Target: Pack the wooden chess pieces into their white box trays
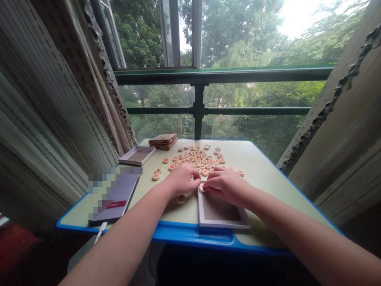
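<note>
A round wooden Chinese chess piece is between the fingertips of my right hand, at the far left corner of a shallow open box. Just left of that corner, my left hand is curled closed with thumb and index finger close together; anything inside it is hidden. Beyond both hands lies a spread of many Chinese chess pieces with red or dark characters. One more piece rests below my left hand, partly in shadow.
A second shallow box stands at the table's left edge, beside a stacked brown folded board or case. A partly blurred-out flat device with a white cable lies nearer. The table has a blue rim; curtains flank the window.
</note>
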{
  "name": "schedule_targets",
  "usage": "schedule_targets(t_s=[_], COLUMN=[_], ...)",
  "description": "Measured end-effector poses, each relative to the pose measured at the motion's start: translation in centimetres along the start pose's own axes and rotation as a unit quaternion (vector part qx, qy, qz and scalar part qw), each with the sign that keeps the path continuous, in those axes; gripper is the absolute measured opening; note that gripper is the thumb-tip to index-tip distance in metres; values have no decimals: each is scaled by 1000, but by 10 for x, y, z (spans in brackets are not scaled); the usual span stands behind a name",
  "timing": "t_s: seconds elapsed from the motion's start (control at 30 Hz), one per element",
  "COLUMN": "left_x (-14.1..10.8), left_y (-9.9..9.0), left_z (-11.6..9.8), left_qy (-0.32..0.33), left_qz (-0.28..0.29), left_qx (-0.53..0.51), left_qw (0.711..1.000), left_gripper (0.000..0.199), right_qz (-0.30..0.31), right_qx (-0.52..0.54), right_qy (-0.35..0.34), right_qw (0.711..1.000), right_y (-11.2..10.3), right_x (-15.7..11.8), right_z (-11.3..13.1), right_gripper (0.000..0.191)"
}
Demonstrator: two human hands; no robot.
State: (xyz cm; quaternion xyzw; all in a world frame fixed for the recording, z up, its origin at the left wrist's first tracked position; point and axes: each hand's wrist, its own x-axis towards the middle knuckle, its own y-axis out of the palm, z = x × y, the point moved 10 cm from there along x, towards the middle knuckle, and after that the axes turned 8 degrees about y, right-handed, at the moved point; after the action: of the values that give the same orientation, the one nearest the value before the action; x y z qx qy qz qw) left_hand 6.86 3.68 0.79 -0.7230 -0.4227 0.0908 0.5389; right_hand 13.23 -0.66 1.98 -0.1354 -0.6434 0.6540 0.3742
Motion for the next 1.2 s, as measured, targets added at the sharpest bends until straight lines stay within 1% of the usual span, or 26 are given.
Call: schedule_targets(t_s=[0.23, 0.4, 0.6, 0.73, 1.0, 1.2], left_x=[0, 1, 2, 3, 4, 5], left_y=[0, 0, 1, 3, 3, 4], left_z=[1, 1, 1, 0, 0, 3], left_qy=[-7, -1, 10, 19, 32, 29], left_qz=[-11, -16, -20, -13, -16, -14], left_qx=[-3, 5, -6, -12, -5, -14], left_qw=[1000, 1000, 1000, 1000, 999, 999], left_gripper=[16, 16, 16, 17, 17, 18], right_qz=[6, -4, -11, -24, -21, -26], right_qx=[22, 25, 19, 15, 36, 26], right_qy=[4, 21, -1, 9, 20, 21], right_qw=[1000, 999, 1000, 1000, 999, 999], right_y=[2, 2, 1, 2, 3, 0], right_x=[0, 1, 1, 2, 2, 1], right_z=[2, -2, 3, 0, -3, -6], right_gripper=[15, 14, 16, 17, 17, 15])
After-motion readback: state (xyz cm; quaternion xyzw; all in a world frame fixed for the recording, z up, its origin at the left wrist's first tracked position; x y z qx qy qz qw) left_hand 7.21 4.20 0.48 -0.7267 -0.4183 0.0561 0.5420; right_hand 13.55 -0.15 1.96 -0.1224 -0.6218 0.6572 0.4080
